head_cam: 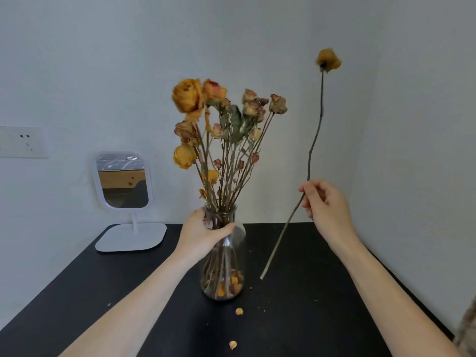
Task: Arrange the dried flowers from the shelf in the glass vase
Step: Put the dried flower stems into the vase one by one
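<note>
Right hand [325,202] pinches single stem [313,148], near-upright, cut end low and right of vase [233,256] mouth. Left hand [203,233] grips neck w/ curled fingers. Prob needs lifting, then shifting left.

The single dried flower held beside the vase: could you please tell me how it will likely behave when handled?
Probably stiff: the single dried flower stands almost upright above the right hand, which pinches its thin stem. Likely light, since a pinch carries it. Probably brittle: fallen petals lie on the table.
</note>
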`<state>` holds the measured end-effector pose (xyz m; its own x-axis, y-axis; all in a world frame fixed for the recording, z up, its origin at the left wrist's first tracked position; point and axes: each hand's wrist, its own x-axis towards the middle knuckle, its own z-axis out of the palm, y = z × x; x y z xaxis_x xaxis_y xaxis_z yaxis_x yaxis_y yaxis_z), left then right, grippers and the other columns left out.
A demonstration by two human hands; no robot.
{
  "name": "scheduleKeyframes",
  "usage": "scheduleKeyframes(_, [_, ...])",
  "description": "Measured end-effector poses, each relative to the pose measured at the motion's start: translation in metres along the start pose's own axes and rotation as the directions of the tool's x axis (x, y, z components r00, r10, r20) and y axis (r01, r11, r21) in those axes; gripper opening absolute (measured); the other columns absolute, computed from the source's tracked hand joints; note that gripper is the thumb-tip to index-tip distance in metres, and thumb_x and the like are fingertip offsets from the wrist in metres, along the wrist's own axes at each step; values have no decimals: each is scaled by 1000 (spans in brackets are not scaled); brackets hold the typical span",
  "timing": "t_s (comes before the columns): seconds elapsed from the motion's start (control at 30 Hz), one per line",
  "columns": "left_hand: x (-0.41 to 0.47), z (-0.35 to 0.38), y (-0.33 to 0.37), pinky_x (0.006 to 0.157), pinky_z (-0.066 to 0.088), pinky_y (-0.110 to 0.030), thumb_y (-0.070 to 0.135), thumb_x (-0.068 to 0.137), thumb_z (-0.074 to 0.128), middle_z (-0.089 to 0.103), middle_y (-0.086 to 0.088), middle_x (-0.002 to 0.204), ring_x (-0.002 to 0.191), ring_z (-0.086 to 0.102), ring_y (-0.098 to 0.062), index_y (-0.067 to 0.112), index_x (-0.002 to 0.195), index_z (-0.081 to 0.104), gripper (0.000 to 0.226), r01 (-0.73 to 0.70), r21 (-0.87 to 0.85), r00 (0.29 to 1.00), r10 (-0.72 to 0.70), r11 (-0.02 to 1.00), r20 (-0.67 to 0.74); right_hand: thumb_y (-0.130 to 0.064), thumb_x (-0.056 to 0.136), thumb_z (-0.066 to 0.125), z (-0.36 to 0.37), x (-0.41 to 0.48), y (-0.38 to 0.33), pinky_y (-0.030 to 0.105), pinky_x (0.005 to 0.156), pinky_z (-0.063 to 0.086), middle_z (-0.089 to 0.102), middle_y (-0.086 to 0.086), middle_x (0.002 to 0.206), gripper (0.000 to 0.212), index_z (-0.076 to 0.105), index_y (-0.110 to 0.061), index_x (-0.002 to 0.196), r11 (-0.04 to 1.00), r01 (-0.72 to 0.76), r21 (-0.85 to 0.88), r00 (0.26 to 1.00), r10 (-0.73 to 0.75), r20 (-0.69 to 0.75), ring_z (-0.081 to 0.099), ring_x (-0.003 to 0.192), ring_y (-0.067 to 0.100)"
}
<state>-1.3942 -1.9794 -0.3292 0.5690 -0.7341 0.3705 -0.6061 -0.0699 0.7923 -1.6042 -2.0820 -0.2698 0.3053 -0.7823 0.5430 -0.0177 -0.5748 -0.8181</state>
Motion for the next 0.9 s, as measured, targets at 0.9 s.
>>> scheduleKeyframes(0.9, [5,-9,-6,73,36,-11,27,72,75,48,23,98,92,48,1,20,128,38,68,38,-97,999,-39,995,-8,-20,100,36,38,19,-78,22,50,40,54,-8,68,24,53,-29,85,922,342,183,939,-328,-100,48,58,6])
